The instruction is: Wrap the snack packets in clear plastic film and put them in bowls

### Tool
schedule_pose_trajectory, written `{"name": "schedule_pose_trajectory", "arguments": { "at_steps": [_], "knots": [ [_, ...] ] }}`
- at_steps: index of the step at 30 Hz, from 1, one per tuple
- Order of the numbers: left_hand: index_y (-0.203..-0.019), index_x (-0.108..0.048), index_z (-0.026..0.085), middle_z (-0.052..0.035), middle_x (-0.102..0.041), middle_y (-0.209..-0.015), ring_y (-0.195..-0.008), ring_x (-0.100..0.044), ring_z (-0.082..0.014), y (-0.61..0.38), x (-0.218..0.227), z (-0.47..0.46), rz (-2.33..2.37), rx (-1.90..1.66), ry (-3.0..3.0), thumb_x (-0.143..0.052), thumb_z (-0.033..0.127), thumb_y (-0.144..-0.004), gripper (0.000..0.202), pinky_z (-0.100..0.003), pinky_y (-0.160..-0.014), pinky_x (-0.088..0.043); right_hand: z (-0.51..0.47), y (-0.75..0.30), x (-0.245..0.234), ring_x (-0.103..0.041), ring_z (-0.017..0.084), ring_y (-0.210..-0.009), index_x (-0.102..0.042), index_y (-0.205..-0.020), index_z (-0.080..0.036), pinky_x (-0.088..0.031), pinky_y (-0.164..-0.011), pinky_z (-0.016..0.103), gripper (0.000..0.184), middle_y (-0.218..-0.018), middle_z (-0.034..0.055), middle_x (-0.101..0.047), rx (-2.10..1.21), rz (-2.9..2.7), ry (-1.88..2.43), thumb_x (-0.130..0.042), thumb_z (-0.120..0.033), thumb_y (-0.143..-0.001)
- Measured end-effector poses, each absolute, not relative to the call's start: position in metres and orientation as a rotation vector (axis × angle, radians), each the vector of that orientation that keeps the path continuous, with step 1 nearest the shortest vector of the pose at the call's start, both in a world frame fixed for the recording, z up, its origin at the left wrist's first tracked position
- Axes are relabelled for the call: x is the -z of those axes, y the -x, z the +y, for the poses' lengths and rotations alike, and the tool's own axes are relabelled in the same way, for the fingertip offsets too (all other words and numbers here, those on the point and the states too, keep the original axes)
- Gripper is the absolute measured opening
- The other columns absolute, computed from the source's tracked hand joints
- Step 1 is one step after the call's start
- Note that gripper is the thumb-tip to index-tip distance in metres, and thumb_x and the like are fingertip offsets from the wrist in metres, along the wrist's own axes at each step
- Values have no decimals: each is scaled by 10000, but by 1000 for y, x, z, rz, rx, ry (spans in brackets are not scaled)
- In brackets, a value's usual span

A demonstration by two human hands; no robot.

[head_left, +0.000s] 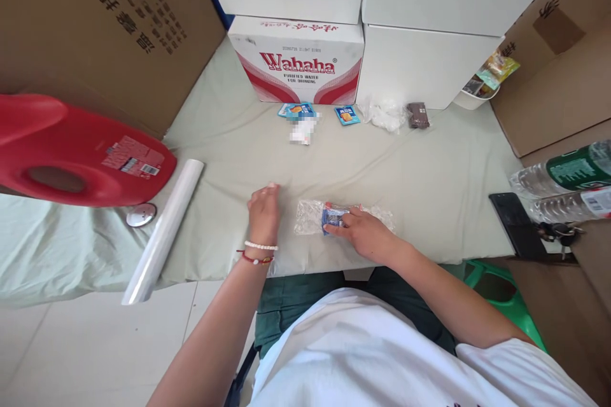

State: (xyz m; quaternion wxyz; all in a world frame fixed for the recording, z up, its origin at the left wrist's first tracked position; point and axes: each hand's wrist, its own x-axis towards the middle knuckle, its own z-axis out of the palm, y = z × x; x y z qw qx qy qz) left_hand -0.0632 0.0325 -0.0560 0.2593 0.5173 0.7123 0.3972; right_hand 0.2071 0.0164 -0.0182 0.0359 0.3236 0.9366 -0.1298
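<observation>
A small blue packet point(330, 219) lies on a crinkled strip of clear plastic film point(309, 217) near the table's front edge. My right hand point(365, 234) is closed on the packet, its thumb and fingers at the packet's edges. The film sticks out on both sides of it. To the left, apart from the film, my left hand point(264, 213) rests on the cloth with its fingers curled together. Whatever those fingers may hold is hidden. A beaded bracelet and a red cord circle the left wrist.
A film roll point(165, 229), round metal tin point(141, 215) and red jug point(86, 152) are at left. Behind are blue packets point(347, 115), crumpled plastic point(384, 114), a brown packet point(419, 116) and a Wahaha carton point(300, 63). Bottles point(580, 168), a phone point(516, 224) and keys point(566, 232) lie right.
</observation>
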Motion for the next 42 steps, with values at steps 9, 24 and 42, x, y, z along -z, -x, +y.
{"name": "schedule_pose_trajectory", "arguments": {
  "at_steps": [9,24,42],
  "knots": [
    [-802,-654,226,-75,-748,-1038,-1011,-689,-262,30,34,5,1825,-805,-1632,-692,414,-784,192,-438,-953,-549,16,-208,13,-600,237,-937,-643,-1466,-349,-516,-977,414,546,-974,83,-675,441,2895,-1010,-470,-85,-1020],
    [-1426,-597,175,-175,-662,-1429,-1274,-611,-330,-57,38,-44,1758,-618,-2426,-504,290,-1014,438,-467,-959,-481,-14,-272,28,-639,230,-957,-697,-1267,-245,-568,-895,401,306,-1030,85,-699,1087,3009,-1765,-488,-246,-1044],
    [-1442,-589,38,-268,-617,-1467,-1424,-549,-368,-58,51,-48,1726,-529,-2410,-474,101,-962,498,-534,-1117,-454,27,-176,-10,-607,207,-905,-665,-1026,-201,-456,-780,298,180,-1005,75,-666,829,2753,-1814,-487,-228,-1037]
  ]
}}
